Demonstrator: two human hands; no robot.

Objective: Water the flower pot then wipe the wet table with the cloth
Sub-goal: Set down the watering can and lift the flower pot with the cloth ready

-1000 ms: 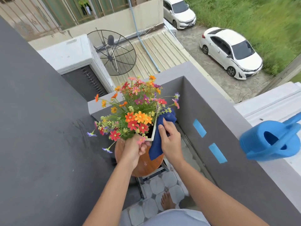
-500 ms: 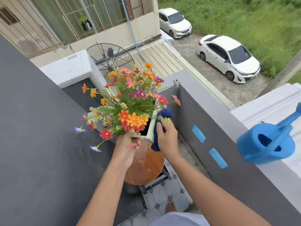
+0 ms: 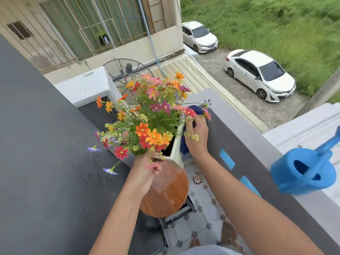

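A white flower pot (image 3: 177, 146) full of orange, red and pink flowers (image 3: 150, 116) is lifted above a small round wooden table (image 3: 166, 192) whose top glistens wet. My left hand (image 3: 145, 172) grips the pot's near side, partly hidden by blooms. My right hand (image 3: 197, 137) presses a dark blue cloth (image 3: 184, 144) against the pot's right side; most of the cloth is hidden behind hand and flowers. A blue watering can (image 3: 303, 170) stands on the balcony ledge to the right.
A grey balcony wall (image 3: 239, 137) with blue tape marks runs on the right, and a dark wall (image 3: 40, 162) on the left. The tiled floor (image 3: 195, 230) has a drain (image 3: 197, 179). My bare foot (image 3: 194, 242) shows below. Cars are parked far below.
Both hands have raised the pot off the table and toward the ledge. More of the wet tabletop now shows. The cloth stays against the pot under my right hand.
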